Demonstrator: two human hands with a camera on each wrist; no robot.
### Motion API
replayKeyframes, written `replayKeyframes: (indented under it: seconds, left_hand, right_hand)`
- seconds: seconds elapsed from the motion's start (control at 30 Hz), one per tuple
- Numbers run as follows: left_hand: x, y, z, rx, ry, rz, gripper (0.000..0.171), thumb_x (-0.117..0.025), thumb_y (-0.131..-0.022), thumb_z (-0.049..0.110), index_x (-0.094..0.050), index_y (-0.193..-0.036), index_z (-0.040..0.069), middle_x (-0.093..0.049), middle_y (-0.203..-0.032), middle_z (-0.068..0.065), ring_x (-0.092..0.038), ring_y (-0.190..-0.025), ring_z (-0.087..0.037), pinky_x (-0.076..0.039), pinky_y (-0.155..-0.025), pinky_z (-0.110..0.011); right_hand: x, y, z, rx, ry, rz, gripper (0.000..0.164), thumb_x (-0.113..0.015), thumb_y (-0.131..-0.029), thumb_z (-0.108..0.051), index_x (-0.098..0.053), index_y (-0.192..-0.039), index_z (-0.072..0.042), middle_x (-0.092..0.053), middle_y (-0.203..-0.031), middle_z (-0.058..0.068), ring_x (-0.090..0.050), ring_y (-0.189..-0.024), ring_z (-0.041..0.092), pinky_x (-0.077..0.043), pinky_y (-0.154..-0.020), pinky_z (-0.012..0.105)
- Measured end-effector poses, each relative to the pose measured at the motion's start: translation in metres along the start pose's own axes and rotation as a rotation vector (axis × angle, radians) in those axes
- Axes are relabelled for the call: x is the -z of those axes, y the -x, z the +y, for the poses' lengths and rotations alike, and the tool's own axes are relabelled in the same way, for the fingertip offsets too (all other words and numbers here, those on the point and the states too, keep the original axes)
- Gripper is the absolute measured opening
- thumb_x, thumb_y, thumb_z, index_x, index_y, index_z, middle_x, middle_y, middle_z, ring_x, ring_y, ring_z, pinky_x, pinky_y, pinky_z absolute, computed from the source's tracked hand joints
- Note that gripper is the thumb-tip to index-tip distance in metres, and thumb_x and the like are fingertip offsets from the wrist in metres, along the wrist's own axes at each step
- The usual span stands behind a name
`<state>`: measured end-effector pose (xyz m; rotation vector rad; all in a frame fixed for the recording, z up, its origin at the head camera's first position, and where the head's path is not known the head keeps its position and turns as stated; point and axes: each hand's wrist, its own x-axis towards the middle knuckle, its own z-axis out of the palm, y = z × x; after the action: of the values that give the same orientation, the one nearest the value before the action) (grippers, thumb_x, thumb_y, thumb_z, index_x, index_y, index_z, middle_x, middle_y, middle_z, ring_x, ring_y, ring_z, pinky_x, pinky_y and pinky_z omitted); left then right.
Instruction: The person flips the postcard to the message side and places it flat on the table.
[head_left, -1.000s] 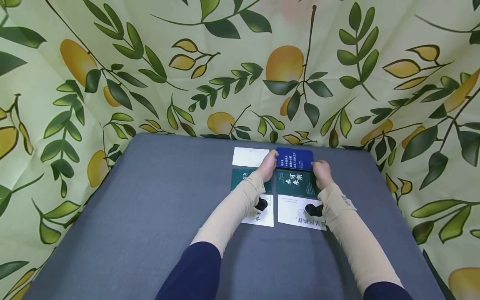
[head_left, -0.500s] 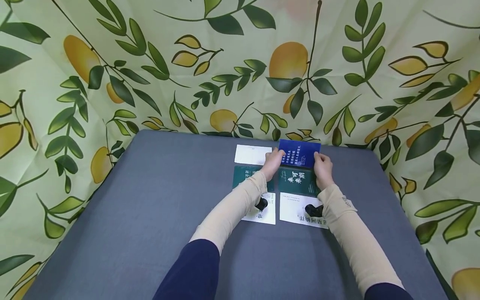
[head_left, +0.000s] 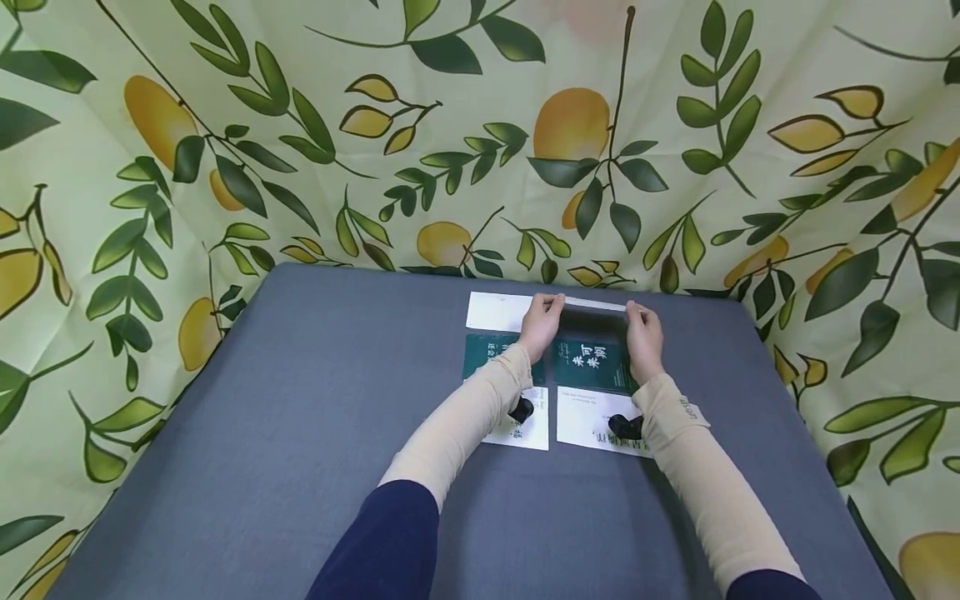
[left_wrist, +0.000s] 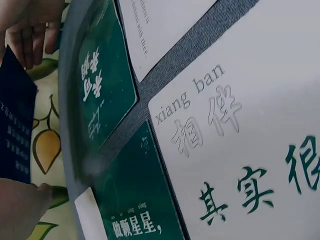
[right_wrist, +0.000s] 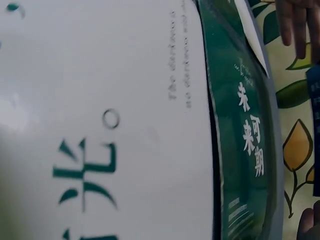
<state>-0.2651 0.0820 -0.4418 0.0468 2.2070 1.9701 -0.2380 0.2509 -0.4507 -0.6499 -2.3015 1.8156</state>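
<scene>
In the head view my left hand [head_left: 542,325] and right hand [head_left: 645,337] pinch opposite ends of a card, raised off the table's far side. It is tipped so that only a thin pale strip [head_left: 595,304] shows there; its dark blue face [left_wrist: 16,125] with white lettering appears in the left wrist view. Just below the held card lies a green card [head_left: 592,364] with white characters. Another green card [head_left: 486,352] sits left of it, partly covered by my left forearm. A blank-looking white card [head_left: 495,311] lies beside my left hand.
Nearer me, two white printed cards, one at left [head_left: 531,429] and one at right [head_left: 588,417], lie partly under the forearms and their black wrist devices. The grey table [head_left: 300,433] meets a fruit-and-leaf patterned cloth [head_left: 480,108] at its far edge.
Both hands have lifted the blue card from the table and tilted it. Its blue face, visible earlier in the head view, is now reduced to a thin pale edge there.
</scene>
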Motion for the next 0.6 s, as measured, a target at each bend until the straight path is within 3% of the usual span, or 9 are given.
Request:
replayKeyframes:
  seconds: [0.13,0.2,0.3,0.4,0.47,0.6]
  left_hand:
    - [0.001,-0.002,-0.002,-0.029,0.036,0.021,0.042,-0.048,-0.097,0.033,-0.046,-0.131,0.008,-0.052,-0.136,-0.011,-0.049,-0.126,-0.024,-0.041,-0.104,-0.037]
    - [0.0,-0.003,-0.005,-0.042,0.01,0.04,0.041,-0.052,-0.095,0.029,-0.048,-0.132,0.01,-0.057,-0.131,-0.009,-0.054,-0.12,-0.02,-0.044,-0.1,-0.032]
    - [-0.001,-0.004,-0.009,-0.054,-0.083,0.09,0.038,-0.056,-0.093,0.021,-0.055,-0.129,0.01,-0.065,-0.107,-0.008,-0.059,-0.093,-0.014,-0.047,-0.082,-0.023]
    - [-0.001,-0.008,-0.016,-0.066,-0.216,0.116,0.035,-0.061,-0.089,0.013,-0.06,-0.123,0.008,-0.062,-0.083,-0.005,-0.05,-0.071,-0.011,-0.042,-0.066,-0.021]
    - [-0.003,-0.015,-0.025,-0.067,-0.318,0.116,0.035,-0.063,-0.087,0.013,-0.061,-0.121,0.006,-0.061,-0.078,-0.004,-0.05,-0.066,-0.012,-0.043,-0.065,-0.023]
    - [-0.018,-0.093,-0.117,-0.151,-0.476,0.126,0.035,-0.066,-0.083,0.022,-0.064,-0.118,0.014,-0.068,-0.081,0.002,-0.058,-0.066,-0.01,-0.049,-0.063,-0.027]
  right_hand:
    - [0.003,-0.003,0.007,0.022,0.039,-0.017,0.065,-0.037,-0.096,-0.05,-0.024,-0.147,-0.014,-0.027,-0.152,0.009,-0.027,-0.138,0.025,-0.021,-0.115,0.043]
    - [0.005,-0.005,0.012,0.042,0.061,-0.03,0.063,-0.041,-0.096,-0.046,-0.025,-0.148,-0.013,-0.03,-0.15,0.012,-0.032,-0.134,0.026,-0.024,-0.114,0.043]
    - [0.009,-0.008,0.019,0.074,0.108,-0.054,0.059,-0.047,-0.095,-0.038,-0.032,-0.145,-0.011,-0.042,-0.139,0.016,-0.042,-0.121,0.027,-0.034,-0.104,0.041]
    - [0.013,-0.015,0.027,0.102,0.198,-0.086,0.056,-0.051,-0.094,-0.03,-0.036,-0.143,-0.007,-0.049,-0.123,0.017,-0.046,-0.106,0.025,-0.038,-0.089,0.034]
    - [0.014,-0.019,0.032,0.109,0.269,-0.111,0.057,-0.053,-0.093,-0.028,-0.036,-0.142,-0.006,-0.05,-0.116,0.015,-0.046,-0.101,0.024,-0.037,-0.083,0.03]
    - [0.016,-0.026,0.037,0.127,0.361,-0.166,0.058,-0.055,-0.092,-0.024,-0.036,-0.141,-0.001,-0.048,-0.107,0.014,-0.045,-0.096,0.025,-0.036,-0.079,0.03]
